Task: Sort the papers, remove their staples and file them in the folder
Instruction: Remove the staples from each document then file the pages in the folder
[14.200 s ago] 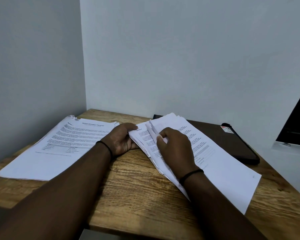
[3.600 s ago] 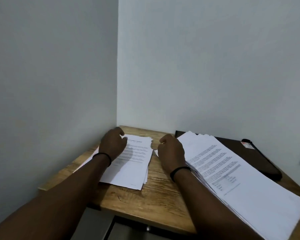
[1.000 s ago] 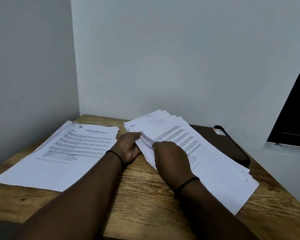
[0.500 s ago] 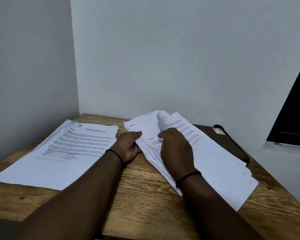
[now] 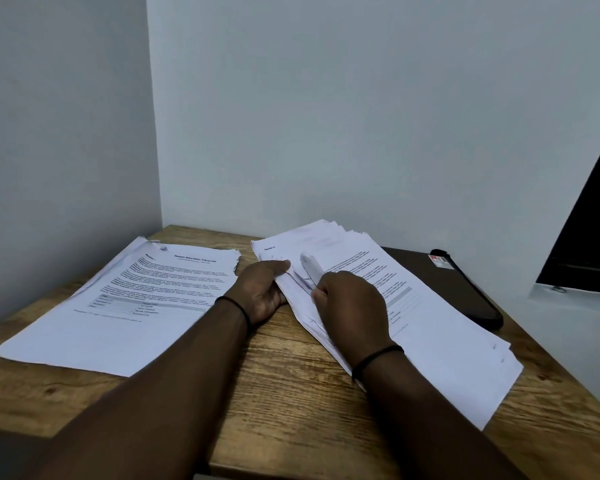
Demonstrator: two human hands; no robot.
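A fanned stack of printed papers [image 5: 437, 317] lies on the right half of the wooden desk [image 5: 291, 393]. My left hand [image 5: 262, 292] grips the stack's near-left edge, thumb on top of the upper sheets. My right hand [image 5: 352, 306] rests on the stack and pinches a curled-up corner of the top sheets [image 5: 310, 268]. A second, flatter pile of papers [image 5: 125, 306] with a printed title lies on the left half of the desk. A dark brown folder [image 5: 465, 289] lies closed at the back right, partly under the fanned stack. No staple is visible.
Grey walls meet in a corner right behind the desk. A dark panel [image 5: 593, 237] stands at the far right beyond the desk's edge. Bare wood shows between the two piles and along the front edge.
My right hand has slid back toward me along the stack and now lifts a curled corner of the top sheets. The left hand keeps its grip on the stack's edge.
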